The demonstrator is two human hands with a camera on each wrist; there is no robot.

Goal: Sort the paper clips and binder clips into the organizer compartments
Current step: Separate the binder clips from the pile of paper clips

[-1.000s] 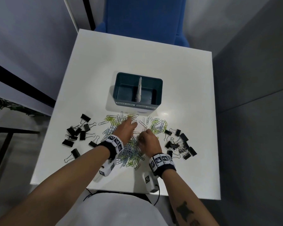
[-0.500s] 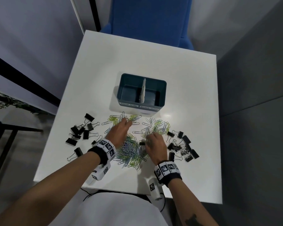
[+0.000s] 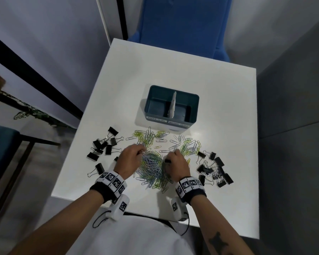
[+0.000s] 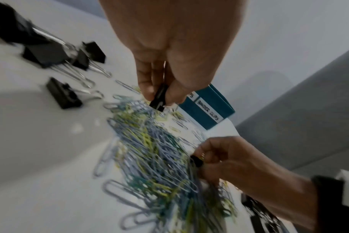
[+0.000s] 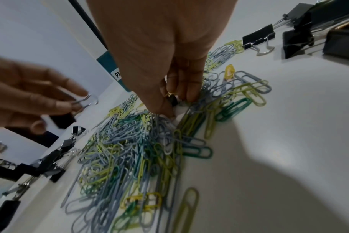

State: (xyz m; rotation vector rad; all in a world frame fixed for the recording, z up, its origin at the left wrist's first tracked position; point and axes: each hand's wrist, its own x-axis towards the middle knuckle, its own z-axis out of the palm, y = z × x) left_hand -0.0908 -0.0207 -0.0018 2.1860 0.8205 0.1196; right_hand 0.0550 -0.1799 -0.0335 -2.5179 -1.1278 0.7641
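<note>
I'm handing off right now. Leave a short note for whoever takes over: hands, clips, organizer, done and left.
Left hand pinches a small black binder clip over the pile of coloured paper clips.
Right hand also pinches a small black clip at the pile's right edge.
More black binder clips lie in a left cluster and a right cluster on the white table.
The teal two-compartment organizer looks empty: nothing sorted yet, everything left.

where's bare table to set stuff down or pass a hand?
Bare: the table beyond the organizer, the strips either side of it, and the near right corner. Crowded: paper clip pile between both hands, binder clips left and right. A hand passes most freely over the far half.
</note>
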